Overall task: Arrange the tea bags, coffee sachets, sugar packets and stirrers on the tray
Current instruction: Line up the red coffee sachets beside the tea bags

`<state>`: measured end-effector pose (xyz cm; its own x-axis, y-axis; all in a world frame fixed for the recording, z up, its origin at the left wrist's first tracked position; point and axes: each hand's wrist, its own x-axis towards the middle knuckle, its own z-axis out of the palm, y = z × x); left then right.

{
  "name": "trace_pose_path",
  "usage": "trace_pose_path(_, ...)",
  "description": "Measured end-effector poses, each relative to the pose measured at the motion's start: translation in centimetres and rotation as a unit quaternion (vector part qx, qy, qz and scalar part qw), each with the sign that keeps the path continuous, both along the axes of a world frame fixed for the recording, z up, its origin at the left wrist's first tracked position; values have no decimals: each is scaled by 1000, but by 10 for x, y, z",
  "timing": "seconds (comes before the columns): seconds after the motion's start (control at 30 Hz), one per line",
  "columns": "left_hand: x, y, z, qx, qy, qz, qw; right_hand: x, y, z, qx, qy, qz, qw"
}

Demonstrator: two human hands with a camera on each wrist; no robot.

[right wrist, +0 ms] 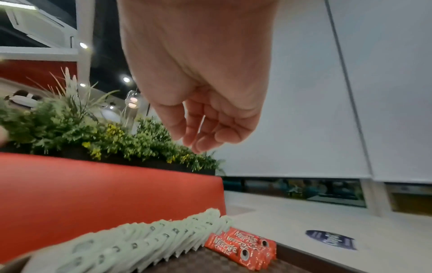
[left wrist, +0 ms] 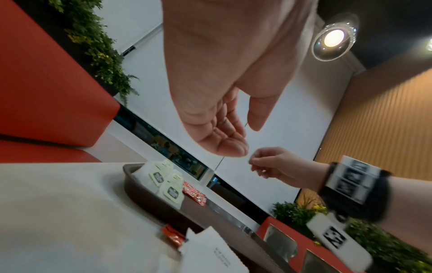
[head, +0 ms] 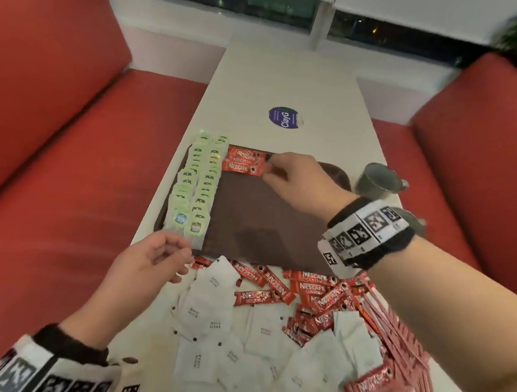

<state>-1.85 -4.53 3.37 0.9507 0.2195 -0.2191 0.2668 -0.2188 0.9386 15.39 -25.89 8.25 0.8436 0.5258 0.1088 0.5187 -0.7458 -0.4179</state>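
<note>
Red booth seats (head: 44, 95), white blinds (right wrist: 327, 92)

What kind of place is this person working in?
Most likely a cafe or fast-food restaurant booth. Red padded bench seats flank a long white table, a brown plastic serving tray holds green-labelled tea bags and red Nescafe coffee sachets, and a leafy planter tops the seat back.

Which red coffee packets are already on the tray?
The small stack of coffee packets at the tray's far end, beside the tea bags. The other red ones lie loose on the table.
</note>
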Motion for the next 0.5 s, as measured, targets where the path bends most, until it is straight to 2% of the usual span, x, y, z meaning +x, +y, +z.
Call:
trace_pose_path(0.13,-8,-16,3,23,-3,-73,997,-73,-62,-1,1,12,-52,999)
trace_pose_path(0.23,-12,-32,4,110,-15,-155,982,-112,-98,-17,-110,78,-77,988)
trace_pose_path(0.33,-10,-55,1,173,-26,-248,953,-144,-124,-32,-216,115,-103,964)
trace_pose_path(0.5,2,-102,-14,261,-62,-374,888,-175,-155,-44,-213,140,-188,949)
